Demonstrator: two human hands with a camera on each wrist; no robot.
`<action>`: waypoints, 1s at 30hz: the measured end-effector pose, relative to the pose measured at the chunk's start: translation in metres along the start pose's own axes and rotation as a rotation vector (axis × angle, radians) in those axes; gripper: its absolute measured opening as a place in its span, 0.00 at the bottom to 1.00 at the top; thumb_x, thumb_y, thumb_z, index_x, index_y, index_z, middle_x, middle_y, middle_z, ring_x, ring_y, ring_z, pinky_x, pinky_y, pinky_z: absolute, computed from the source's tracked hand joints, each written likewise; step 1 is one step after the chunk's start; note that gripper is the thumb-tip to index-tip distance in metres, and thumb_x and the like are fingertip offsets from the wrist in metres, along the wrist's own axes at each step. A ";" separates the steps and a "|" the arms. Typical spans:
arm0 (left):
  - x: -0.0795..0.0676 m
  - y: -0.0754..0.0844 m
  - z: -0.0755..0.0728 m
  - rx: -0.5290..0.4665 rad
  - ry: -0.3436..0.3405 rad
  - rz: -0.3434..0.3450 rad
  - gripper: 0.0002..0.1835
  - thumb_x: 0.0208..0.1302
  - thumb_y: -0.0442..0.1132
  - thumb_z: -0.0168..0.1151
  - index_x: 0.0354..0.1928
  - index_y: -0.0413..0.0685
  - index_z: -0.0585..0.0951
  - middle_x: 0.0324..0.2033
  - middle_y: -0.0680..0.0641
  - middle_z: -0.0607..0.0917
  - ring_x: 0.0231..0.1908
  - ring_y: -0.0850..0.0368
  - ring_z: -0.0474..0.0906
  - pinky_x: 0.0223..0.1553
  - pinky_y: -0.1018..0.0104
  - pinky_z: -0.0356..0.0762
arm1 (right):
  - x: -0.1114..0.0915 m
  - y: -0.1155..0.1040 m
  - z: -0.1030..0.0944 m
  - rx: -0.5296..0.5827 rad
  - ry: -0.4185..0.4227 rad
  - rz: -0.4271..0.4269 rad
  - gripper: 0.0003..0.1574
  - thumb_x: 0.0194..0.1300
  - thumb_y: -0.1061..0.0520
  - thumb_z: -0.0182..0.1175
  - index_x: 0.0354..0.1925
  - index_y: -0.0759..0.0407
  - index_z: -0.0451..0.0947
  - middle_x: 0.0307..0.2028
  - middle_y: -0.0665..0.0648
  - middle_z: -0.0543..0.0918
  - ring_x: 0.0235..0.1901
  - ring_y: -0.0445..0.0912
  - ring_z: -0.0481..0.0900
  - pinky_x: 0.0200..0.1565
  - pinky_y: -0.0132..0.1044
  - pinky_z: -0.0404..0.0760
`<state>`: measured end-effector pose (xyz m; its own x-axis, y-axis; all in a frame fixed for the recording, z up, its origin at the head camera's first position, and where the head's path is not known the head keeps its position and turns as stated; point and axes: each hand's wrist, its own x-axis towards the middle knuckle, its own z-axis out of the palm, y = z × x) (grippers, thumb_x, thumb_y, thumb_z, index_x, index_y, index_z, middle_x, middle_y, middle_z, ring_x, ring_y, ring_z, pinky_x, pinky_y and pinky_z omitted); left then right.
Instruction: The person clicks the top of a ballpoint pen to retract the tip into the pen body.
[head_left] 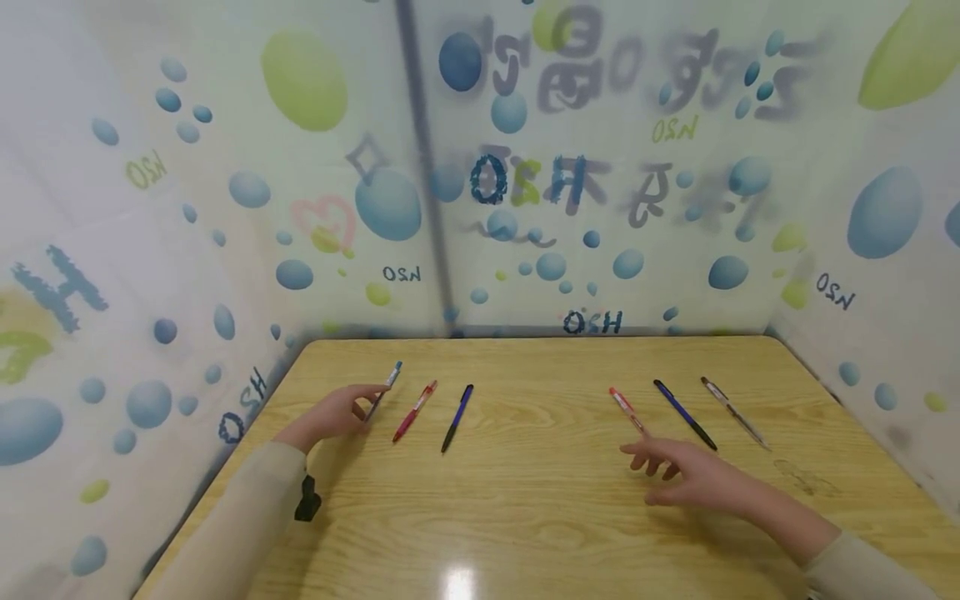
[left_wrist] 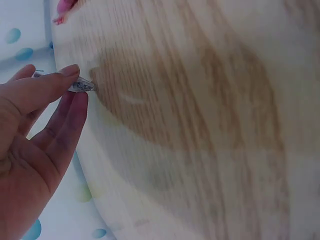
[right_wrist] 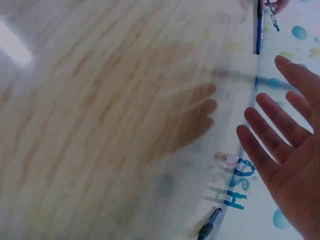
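Head view: left hand [head_left: 339, 413] pinches blue-tipped pen [head_left: 393, 376]; right hand [head_left: 693, 473], fingers loose, hovers beside red pen [head_left: 626, 407].

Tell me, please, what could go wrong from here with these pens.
The blue-topped clear pen could slip, since the left hand pinches it near the tip. The dark-red pen lies close by and may get nudged. The right hand, open and near the red-topped clear pen, might knock it askew.
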<state>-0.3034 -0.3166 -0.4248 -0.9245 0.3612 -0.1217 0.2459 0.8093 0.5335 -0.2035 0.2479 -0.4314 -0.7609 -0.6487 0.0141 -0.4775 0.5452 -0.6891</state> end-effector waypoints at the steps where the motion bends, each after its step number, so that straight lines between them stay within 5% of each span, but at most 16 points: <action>1: 0.000 -0.002 0.000 0.010 -0.001 -0.001 0.36 0.54 0.21 0.67 0.67 0.46 0.72 0.54 0.37 0.77 0.45 0.44 0.80 0.43 0.52 0.80 | -0.001 0.001 0.001 0.002 -0.004 0.001 0.42 0.61 0.48 0.69 0.67 0.62 0.68 0.48 0.52 0.79 0.43 0.45 0.77 0.41 0.39 0.81; 13: -0.002 -0.016 -0.003 0.025 0.016 0.022 0.31 0.51 0.21 0.68 0.60 0.37 0.77 0.45 0.39 0.79 0.36 0.51 0.77 0.34 0.59 0.78 | -0.010 -0.002 0.005 -0.005 -0.049 0.005 0.42 0.61 0.44 0.68 0.65 0.63 0.69 0.47 0.49 0.80 0.43 0.41 0.77 0.43 0.38 0.79; 30: -0.003 -0.007 -0.009 0.061 -0.011 0.029 0.27 0.52 0.26 0.72 0.58 0.36 0.79 0.47 0.36 0.77 0.37 0.49 0.78 0.39 0.55 0.79 | -0.001 -0.008 -0.003 -0.070 -0.032 -0.009 0.42 0.61 0.46 0.69 0.67 0.62 0.68 0.48 0.50 0.79 0.43 0.43 0.78 0.42 0.41 0.80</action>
<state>-0.3049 -0.3275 -0.4202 -0.9133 0.3902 -0.1165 0.2906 0.8249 0.4848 -0.2001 0.2453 -0.4239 -0.7425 -0.6698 -0.0037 -0.5146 0.5741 -0.6369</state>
